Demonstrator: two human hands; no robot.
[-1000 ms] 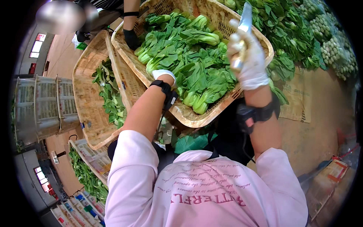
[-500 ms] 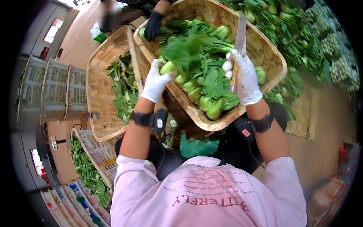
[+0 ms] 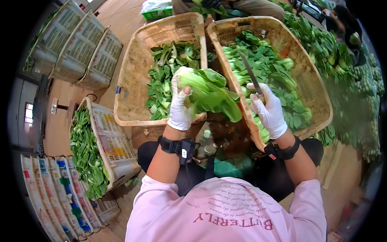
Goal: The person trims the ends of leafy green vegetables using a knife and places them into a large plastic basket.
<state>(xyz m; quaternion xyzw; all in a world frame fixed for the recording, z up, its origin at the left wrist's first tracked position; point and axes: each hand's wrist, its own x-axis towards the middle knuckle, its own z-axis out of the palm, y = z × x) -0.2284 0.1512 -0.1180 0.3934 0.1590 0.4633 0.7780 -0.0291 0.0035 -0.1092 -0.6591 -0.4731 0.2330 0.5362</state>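
Note:
A head of bok choy (image 3: 211, 90) is gripped by its pale base in my white-gloved left hand (image 3: 179, 109), its leaves pointing right. It hangs over the gap between two yellowish plastic crates. My right hand (image 3: 269, 112), also gloved in white, is closed round the handle of a knife (image 3: 250, 71), blade pointing up and away. That hand is above the near left part of the right crate (image 3: 316, 82), where several heads of bok choy (image 3: 274, 68) lie. Loose leaves (image 3: 164, 86) lie in the left crate (image 3: 135, 76).
Another person's black-gloved hand (image 3: 210, 3) is beyond the crates, next to greens. A greens-filled crate (image 3: 117, 141) stands at my left, with stacked crates (image 3: 72, 44) farther off. Piled bok choy (image 3: 322, 54) lies at the far right. Scraps lie on the floor between my legs.
My left hand has lifted the bok choy away from the right crate, toward the left one. My right hand still holds the knife. The view has shifted, and the other person's hand is farther off.

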